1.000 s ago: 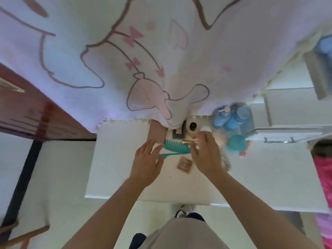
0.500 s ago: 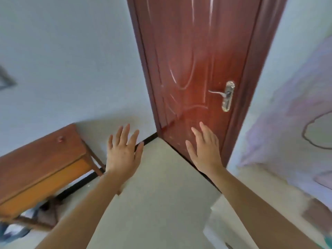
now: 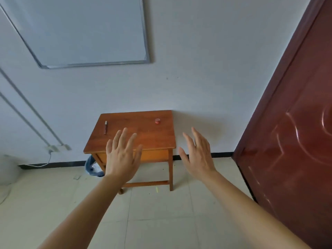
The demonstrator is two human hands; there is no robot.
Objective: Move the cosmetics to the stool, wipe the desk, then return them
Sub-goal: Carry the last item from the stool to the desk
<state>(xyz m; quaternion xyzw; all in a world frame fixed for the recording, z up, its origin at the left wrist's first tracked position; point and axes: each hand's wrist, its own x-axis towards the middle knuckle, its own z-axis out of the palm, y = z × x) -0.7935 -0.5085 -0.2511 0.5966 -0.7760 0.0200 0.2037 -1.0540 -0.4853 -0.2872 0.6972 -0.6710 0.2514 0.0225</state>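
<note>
A wooden stool (image 3: pixel 152 137) stands against the white wall ahead of me. On its top lie a slim dark red tube (image 3: pixel 105 127) at the left and a small round red jar (image 3: pixel 157 121) at the back right. My left hand (image 3: pixel 122 155) is stretched out in front of the stool's near edge, fingers straight and spread, holding nothing. My right hand (image 3: pixel 196 155) is raised to the right of the stool, fingers straight, also empty. The desk and the other cosmetics are out of view.
A dark red door (image 3: pixel 294 141) fills the right side. A whiteboard (image 3: pixel 86 31) hangs on the wall above. A bin with a blue bag (image 3: pixel 92 167) sits under the stool's left side. Pipes, a wall socket and a white cable (image 3: pixel 49 150) are at the left. Tiled floor lies below.
The view has swung from the desk with its cosmetics, past the door, to the stool. My right hand held something at the desk a second ago; both hands are now empty and raised.
</note>
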